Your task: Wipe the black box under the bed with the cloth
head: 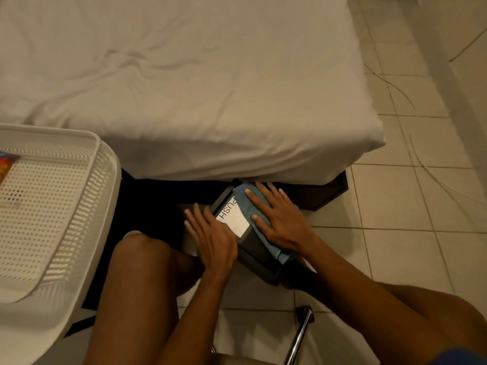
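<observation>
The black box [254,248] lies at the bed's [184,88] edge, its far end hidden under the overhang. Its white panel [234,219] reads "PUSH". My right hand [279,219] presses the blue cloth [247,204] flat on top, fingers spread. My left hand [210,233] rests straight-fingered against its left side.

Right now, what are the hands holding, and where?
Neither hand grips anything. The left hand rests straight-fingered against the black box's left edge; the right hand presses the blue cloth flat on its top.
</observation>
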Demonstrator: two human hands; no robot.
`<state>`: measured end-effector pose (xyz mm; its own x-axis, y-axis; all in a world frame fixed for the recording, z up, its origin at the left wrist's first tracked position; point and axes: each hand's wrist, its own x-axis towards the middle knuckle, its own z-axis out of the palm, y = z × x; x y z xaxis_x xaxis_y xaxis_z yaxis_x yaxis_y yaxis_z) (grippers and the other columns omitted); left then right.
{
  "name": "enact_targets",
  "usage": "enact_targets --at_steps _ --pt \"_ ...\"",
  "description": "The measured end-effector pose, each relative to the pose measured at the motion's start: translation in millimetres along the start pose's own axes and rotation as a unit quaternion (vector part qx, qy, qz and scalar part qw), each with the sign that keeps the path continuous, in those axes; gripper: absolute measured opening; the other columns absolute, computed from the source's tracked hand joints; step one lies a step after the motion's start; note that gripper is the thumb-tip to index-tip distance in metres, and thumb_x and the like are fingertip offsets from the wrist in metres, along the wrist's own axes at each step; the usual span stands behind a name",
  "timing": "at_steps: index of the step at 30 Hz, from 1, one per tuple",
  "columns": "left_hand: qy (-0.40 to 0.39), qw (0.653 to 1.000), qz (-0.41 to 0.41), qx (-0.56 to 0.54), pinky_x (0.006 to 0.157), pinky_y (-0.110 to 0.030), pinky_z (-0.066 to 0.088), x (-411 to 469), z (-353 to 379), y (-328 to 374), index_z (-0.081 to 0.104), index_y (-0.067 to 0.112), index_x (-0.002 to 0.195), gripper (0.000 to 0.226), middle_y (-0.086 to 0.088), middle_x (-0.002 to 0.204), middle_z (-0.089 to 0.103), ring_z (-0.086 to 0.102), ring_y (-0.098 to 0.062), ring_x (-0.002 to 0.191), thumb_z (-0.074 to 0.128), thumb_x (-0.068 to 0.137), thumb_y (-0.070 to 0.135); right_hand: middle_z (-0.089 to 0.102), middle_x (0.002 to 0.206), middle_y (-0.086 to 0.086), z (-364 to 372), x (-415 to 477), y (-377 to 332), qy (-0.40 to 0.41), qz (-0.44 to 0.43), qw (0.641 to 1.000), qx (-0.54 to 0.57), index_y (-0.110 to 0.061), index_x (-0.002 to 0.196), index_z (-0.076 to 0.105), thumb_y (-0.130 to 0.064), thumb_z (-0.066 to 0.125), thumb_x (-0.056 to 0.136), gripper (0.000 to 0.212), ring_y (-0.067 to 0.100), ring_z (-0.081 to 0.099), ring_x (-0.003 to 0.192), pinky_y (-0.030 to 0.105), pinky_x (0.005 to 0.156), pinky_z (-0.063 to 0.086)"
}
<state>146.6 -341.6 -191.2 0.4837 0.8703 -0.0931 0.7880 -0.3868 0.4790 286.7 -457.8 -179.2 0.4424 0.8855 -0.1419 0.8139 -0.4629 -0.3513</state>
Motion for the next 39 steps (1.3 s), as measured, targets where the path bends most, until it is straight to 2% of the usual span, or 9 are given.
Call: enact_targets --at_steps 3,6,12,16,19,24,33,35,39 --pt "-0.048 0.973 0.215 0.074 0.122 -0.04 -0.007 19.6 -1.9 0.1 0.021 0.007 0.153 0.061 -0.013 0.163 0.011 -0.003 -0.029 0.152 0.018 0.097 0.032 0.005 0.17 -0.003 1.0 -2.3 0.9 0.013 -0.004 1.0 -0.006 -0.039 0.16 0.003 -0.052 0.028 0.105 0.062 0.019 0.001 0.157 0.039 0.127 0.002" --pt "-0.104 0.95 0.284 0.073 0.124 -0.037 0.002 31.0 1.8 -4.1 0.008 0.01 0.155 0.058 -0.006 0.165 0.002 -0.008 -0.018 0.152 0.014 0.102 0.03 0.003 0.17 -0.003 2.1 -2.1 -0.6 0.013 0.009 1.0 0.001 -0.039 0.16 0.001 -0.053 0.026 0.104 0.062 0.019 0.0 0.157 0.038 0.127 0.001" --pt "-0.091 0.961 0.244 0.093 0.123 -0.034 0.001 28.3 1.4 -3.0 0.003 0.016 0.156 0.057 -0.001 0.164 0.0 -0.004 -0.014 0.151 0.02 0.104 0.031 0.0 0.17 -0.003 7.9 -13.8 -8.8 0.033 0.071 0.997 0.029 -0.038 0.16 0.0 -0.053 0.026 0.104 0.063 0.018 -0.005 0.156 0.041 0.127 0.005" --pt "-0.09 0.964 0.234 0.094 0.124 -0.036 0.005 27.6 0.2 -1.2 0.005 0.016 0.156 0.058 -0.001 0.165 0.004 -0.001 -0.015 0.152 0.018 0.102 0.033 -0.002 0.17 0.0 27.8 -49.5 -25.1 0.088 0.204 0.974 0.046 -0.033 0.16 -0.004 -0.055 0.019 0.103 0.065 0.021 -0.005 0.156 0.048 0.127 0.005" --pt "-0.085 0.968 0.219 0.088 0.123 -0.038 0.013 25.5 -0.2 0.0 0.01 0.018 0.156 0.058 0.0 0.164 0.01 0.01 -0.017 0.151 0.021 0.101 0.033 0.002 0.17 0.008 44.8 -68.6 -47.8 0.113 0.253 0.961 0.01 -0.024 0.162 0.005 -0.053 0.014 0.103 0.066 0.029 0.0 0.157 0.052 0.125 0.005" --pt "-0.044 0.991 0.103 0.08 0.117 -0.044 0.023 6.8 -9.2 -7.4 0.014 0.015 0.155 0.059 -0.004 0.163 0.015 0.024 -0.023 0.147 0.026 0.101 0.034 -0.003 0.17 0.005 37.4 -39.0 -47.2 0.111 0.206 0.972 0.011 -0.028 0.161 0.001 -0.047 0.022 0.105 0.063 0.024 -0.007 0.157 0.05 0.126 0.002" --pt "-0.09 0.991 -0.007 0.098 0.113 -0.05 0.03 -23.5 -11.7 15.5 0.011 0.001 0.153 0.068 -0.018 0.162 0.011 0.031 -0.041 0.141 0.031 0.101 0.039 0.004 0.17 0.004 25.1 -15.4 -25.3 0.103 0.195 0.975 0.03 -0.034 0.161 0.004 -0.052 0.022 0.101 0.065 0.022 -0.005 0.156 0.05 0.126 0.002" --pt "-0.082 0.99 0.043 0.103 0.118 -0.048 0.023 -16.3 -13.7 7.8 0.011 -0.001 0.153 0.068 -0.02 0.162 0.01 0.022 -0.038 0.147 0.026 0.1 0.04 0.005 0.17 0.005 25.8 -15.2 -28.9 0.11 0.2 0.973 0.03 -0.032 0.161 0.007 -0.051 0.022 0.101 0.065 0.023 -0.004 0.157 0.05 0.126 0.003" --pt "-0.133 0.937 0.301 0.115 0.123 -0.04 0.002 16.2 -13.0 -8.4 -0.002 0.012 0.155 0.061 -0.004 0.164 -0.01 -0.011 -0.018 0.151 0.019 0.103 0.036 0.001 0.17 0.006 28.5 -17.3 -37.0 0.119 0.218 0.969 0.014 -0.03 0.161 0.004 -0.05 0.019 0.102 0.064 0.024 -0.004 0.157 0.049 0.127 0.003"
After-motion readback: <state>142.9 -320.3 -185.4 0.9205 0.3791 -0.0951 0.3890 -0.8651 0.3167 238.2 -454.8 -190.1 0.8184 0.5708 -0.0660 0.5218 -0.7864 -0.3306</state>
